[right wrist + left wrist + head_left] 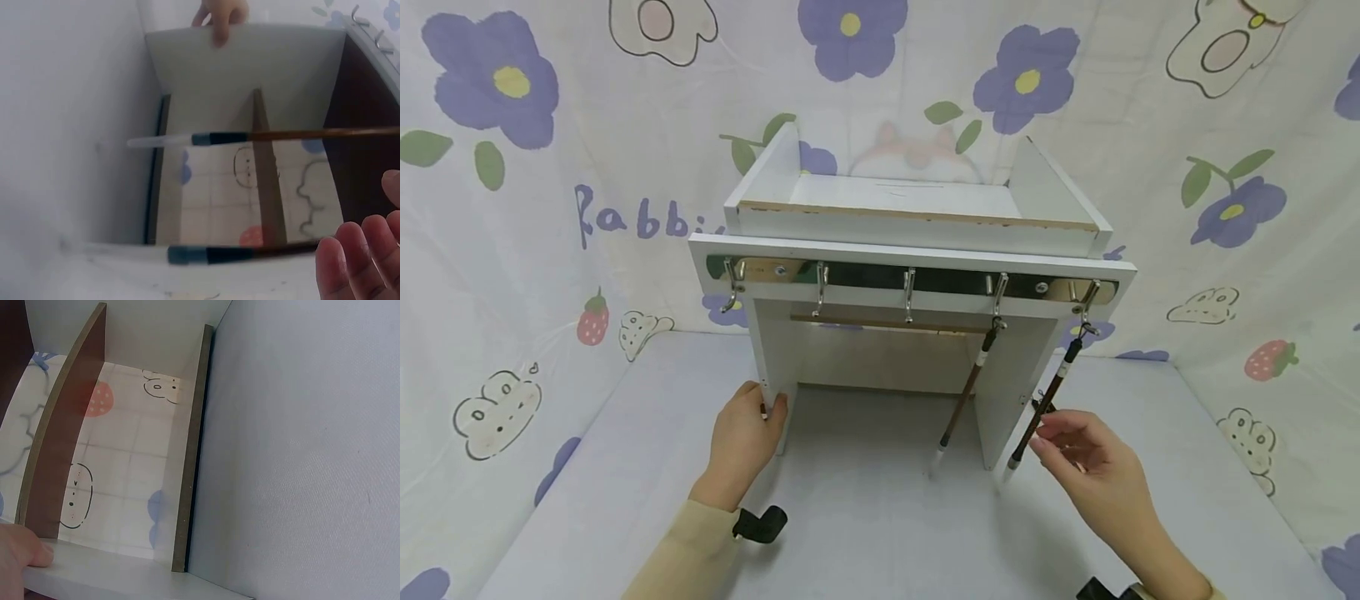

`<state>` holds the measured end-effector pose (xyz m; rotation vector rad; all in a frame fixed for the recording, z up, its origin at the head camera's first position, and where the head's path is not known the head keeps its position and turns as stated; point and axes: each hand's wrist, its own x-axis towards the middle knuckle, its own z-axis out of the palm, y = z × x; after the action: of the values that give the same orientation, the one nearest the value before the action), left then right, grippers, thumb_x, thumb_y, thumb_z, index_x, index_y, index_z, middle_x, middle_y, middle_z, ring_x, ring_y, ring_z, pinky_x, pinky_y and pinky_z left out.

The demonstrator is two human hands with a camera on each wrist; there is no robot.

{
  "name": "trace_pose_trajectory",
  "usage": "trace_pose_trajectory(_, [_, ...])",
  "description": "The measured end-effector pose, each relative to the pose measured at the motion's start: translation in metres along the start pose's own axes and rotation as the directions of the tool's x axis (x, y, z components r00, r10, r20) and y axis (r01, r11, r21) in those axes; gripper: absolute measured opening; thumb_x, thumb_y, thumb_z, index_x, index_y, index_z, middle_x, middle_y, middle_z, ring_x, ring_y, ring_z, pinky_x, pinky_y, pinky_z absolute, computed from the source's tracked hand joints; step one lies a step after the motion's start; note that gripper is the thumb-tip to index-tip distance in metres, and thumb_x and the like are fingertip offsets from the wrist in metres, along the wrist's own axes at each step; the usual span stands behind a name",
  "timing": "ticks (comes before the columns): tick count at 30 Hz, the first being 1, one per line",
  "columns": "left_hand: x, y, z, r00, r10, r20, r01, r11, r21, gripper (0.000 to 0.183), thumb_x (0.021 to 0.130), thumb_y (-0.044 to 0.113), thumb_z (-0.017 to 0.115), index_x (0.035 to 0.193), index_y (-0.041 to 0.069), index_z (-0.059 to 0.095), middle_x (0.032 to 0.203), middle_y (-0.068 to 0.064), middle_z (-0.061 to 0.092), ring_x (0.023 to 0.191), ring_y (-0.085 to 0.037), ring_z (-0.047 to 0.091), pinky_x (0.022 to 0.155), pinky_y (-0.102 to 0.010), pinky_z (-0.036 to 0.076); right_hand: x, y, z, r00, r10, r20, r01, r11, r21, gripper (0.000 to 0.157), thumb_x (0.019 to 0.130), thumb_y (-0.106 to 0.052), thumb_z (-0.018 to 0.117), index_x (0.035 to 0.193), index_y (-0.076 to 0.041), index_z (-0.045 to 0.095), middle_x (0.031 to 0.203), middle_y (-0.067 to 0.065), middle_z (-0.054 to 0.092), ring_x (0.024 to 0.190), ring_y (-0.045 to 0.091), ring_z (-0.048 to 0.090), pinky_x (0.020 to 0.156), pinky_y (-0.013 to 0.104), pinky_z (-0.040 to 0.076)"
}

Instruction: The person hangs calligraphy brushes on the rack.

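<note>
A white wooden shelf rack [925,250] stands in the middle, with a metal strip of hooks [908,292] along its front. My left hand [741,442] grips the edge of its left side panel, thumb on the inner face. Two brushes with brown handles and pale tips hang from the two rightmost hooks: an inner brush [967,392] and an outer brush [1051,396]. My right hand [1093,467] is beside the outer brush's lower part, fingertips right at it. In the right wrist view its fingers [356,250] and thumb are apart, with that brush passing behind the fingers.
Inside the rack a crossboard [59,431] and a lower rail [192,450] run between the side panels. The rack stands on a pale tabletop [880,533]. Behind and beside it hangs a patterned cloth [647,133] with flowers and cartoon rabbits.
</note>
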<state>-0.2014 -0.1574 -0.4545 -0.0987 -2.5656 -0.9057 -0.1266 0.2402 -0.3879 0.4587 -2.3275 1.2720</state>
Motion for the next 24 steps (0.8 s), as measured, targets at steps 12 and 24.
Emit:
trace_pose_trajectory(12, [0.0, 0.001, -0.001, 1.0, -0.003, -0.003, 0.003, 1.0, -0.004, 0.025, 0.095, 0.019, 0.06, 0.097, -0.005, 0.067, 0.092, -0.01, 0.061, 0.075, -0.024, 0.06, 0.062, -0.039, 0.051, -0.011, 0.052, -0.015, 0.991, 0.109, -0.077, -0.118, 0.984, -0.131, 0.029, 0.083, -0.001, 0.075, 0.109, -0.006, 0.064, 0.092, 0.006, 0.068, 0.078, 0.004, 0.062, 0.066, 0.014, 0.048])
trace_pose_trajectory(24, [0.0, 0.003, -0.003, 1.0, -0.008, 0.0, 0.008, 1.0, -0.008, 0.027, 0.094, 0.019, 0.06, 0.102, -0.006, 0.067, 0.095, -0.011, 0.062, 0.076, -0.025, 0.061, 0.061, -0.039, 0.052, -0.018, 0.106, -0.03, 0.961, 0.261, -0.094, -0.276, 0.934, -0.228, 0.028, 0.09, -0.024, 0.071, 0.109, -0.006, 0.063, 0.091, 0.009, 0.069, 0.076, -0.004, 0.06, 0.067, 0.009, 0.045])
